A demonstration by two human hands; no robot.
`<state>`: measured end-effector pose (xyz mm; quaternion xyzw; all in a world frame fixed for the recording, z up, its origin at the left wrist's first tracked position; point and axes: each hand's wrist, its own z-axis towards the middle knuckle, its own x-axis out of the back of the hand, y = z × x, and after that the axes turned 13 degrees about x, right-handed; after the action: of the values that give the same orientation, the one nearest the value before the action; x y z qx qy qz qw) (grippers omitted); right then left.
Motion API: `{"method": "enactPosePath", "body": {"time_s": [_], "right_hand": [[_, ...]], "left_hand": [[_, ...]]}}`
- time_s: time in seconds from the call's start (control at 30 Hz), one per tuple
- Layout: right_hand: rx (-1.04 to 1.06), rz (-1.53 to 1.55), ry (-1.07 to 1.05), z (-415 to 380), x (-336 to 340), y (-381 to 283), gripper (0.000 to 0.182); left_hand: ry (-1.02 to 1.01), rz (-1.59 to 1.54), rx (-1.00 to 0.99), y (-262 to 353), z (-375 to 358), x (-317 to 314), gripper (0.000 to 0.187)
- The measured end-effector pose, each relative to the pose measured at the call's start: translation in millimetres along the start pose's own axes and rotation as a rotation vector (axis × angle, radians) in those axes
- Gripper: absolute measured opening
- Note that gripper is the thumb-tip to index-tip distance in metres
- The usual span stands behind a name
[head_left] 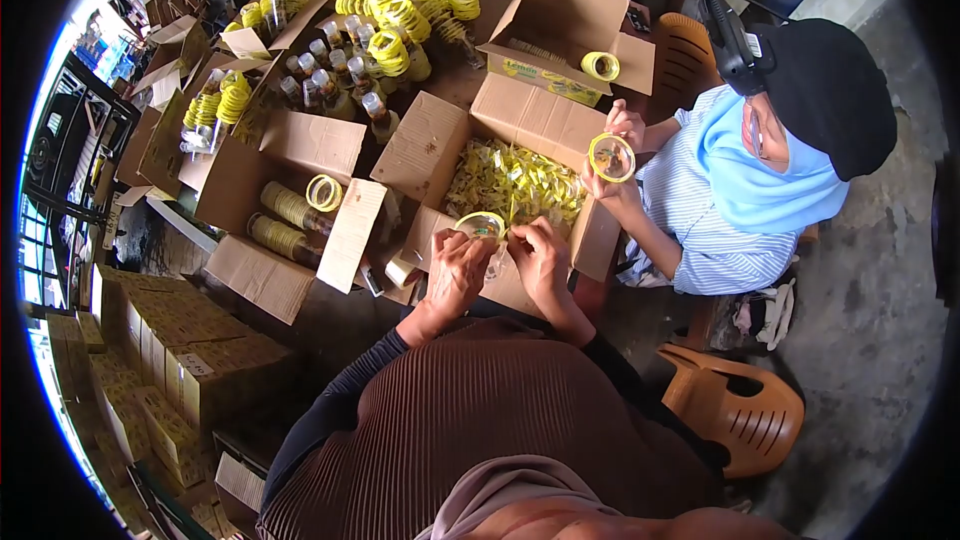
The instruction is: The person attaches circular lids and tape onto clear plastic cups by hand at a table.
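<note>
My left hand [456, 272] is closed around a clear plastic cup [481, 224] with a yellow rim, its open top facing up. Beside the cup's right edge, my right hand [541, 262] has its fingertips pinched together. What they grip, if anything, is too small to make out. Both hands are over the near edge of an open cardboard box [540, 112]. Many small yellow-and-clear packets [515, 178] fill that box, just beyond my fingers.
At right, a co-worker [740, 170] holds another yellow-rimmed cup [612, 157]. An open box [285, 175] on the left contains stacked cups [285, 205]. Bottles [375, 110] and yellow-ringed stacks [400, 15] stand behind. An orange chair [735, 415] is at lower right; closed cartons [190, 360] at lower left.
</note>
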<state>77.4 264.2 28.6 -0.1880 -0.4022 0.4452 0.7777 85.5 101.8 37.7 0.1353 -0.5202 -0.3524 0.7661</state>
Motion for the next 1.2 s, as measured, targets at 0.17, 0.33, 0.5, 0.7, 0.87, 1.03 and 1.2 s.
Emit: {"method": "enactPosePath", "body": {"time_s": [0.17, 0.33, 0.5, 0.7, 0.87, 1.03, 1.2], "right_hand": [[0.146, -0.137, -0.028, -3, 4, -12, 0.013], [0.168, -0.199, -0.052, 0, 2, -9, 0.015], [0.060, -0.149, -0.068, -2, -2, 14, 0.013], [0.077, -0.110, 0.065, -2, 6, -9, 0.013], [0.162, -0.176, -0.029, -5, 2, -8, 0.013], [0.188, -0.227, -0.102, -7, -4, 13, 0.015], [0.009, -0.110, -0.054, -17, -9, 36, 0.011]], "left_hand": [[0.031, 0.011, 0.045, -4, 5, 1, 0.010], [0.034, 0.003, 0.016, -2, 5, 2, 0.012], [-0.039, -0.066, -0.060, -1, 0, 4, 0.016], [-0.019, -0.058, 0.014, -16, 4, 9, 0.016], [-0.021, -0.141, 0.008, -10, 1, 3, 0.013], [-0.083, -0.208, -0.030, -14, -6, -5, 0.016], [-0.121, -0.266, 0.019, -19, -5, -8, 0.020]]}}
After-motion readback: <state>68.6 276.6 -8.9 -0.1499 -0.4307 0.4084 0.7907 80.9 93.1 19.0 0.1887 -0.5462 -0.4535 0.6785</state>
